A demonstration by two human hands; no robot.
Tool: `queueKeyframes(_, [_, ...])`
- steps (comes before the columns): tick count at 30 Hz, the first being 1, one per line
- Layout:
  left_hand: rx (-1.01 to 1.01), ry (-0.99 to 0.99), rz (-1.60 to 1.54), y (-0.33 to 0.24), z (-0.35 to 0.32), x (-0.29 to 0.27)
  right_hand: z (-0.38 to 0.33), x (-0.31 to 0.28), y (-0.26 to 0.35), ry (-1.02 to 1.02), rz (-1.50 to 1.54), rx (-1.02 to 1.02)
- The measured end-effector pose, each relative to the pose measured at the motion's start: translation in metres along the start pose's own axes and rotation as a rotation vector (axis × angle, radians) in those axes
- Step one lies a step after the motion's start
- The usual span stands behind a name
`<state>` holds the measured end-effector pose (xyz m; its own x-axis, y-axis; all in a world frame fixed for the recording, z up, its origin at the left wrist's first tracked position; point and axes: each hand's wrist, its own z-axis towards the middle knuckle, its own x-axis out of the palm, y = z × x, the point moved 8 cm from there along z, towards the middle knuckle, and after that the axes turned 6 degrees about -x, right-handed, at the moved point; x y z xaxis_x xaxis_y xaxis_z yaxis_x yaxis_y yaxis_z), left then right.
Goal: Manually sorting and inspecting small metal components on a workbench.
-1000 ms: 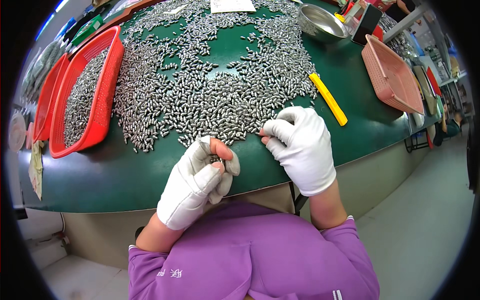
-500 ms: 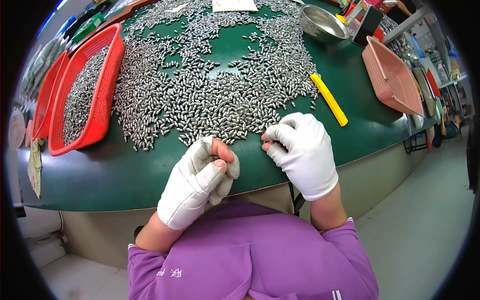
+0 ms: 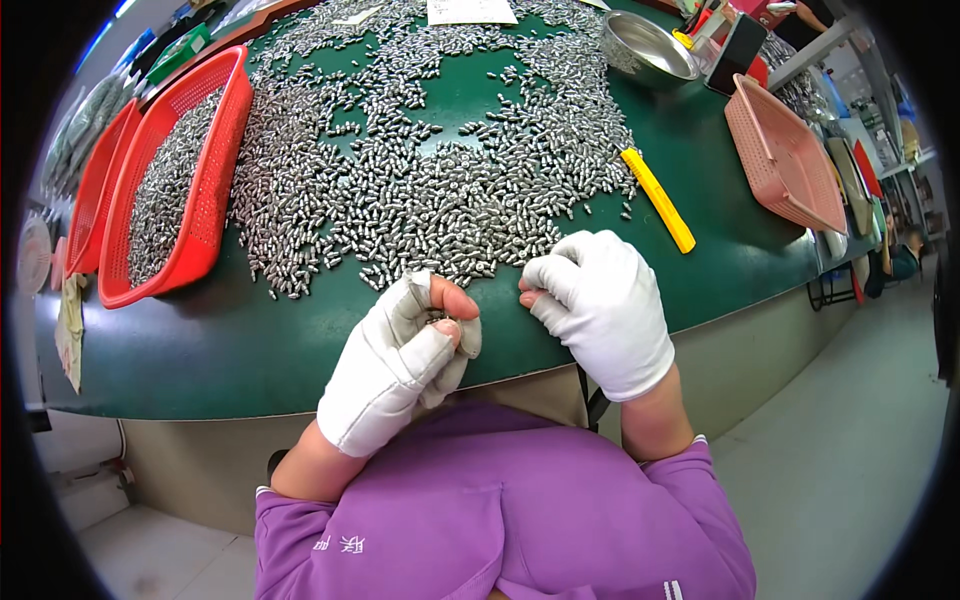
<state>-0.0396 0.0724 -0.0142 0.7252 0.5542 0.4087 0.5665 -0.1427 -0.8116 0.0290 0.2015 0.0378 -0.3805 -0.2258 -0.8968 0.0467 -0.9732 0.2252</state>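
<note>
Easing the right hand [image 3: 605, 315] back from the metal pieces [image 3: 450, 215] on the green table [image 3: 270, 360], leaving its grip impossible to tell; keeping a metal bit [image 3: 437, 319] pinched in the left hand [image 3: 380, 370], coming back into sight, so working away from the rest.

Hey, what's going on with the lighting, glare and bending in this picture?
Head view: the green table bows along its front edge, and the corners go black; head view: glare brightens the metal bowl and speckles the metal pieces; head view: left hand and right hand look fairly sharp.
</note>
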Motion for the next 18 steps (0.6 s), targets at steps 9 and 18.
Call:
queueKeyframes(9, [-0.038, 0.062, 0.067, -0.003, -0.001, 0.008, 0.004, 0.000, 0.013, -0.239, 0.783, 0.049])
queueKeyframes(18, [0.001, 0.038, 0.072, -0.001, -0.002, 0.002, 0.004, -0.002, 0.020, -0.334, 0.780, -0.041])
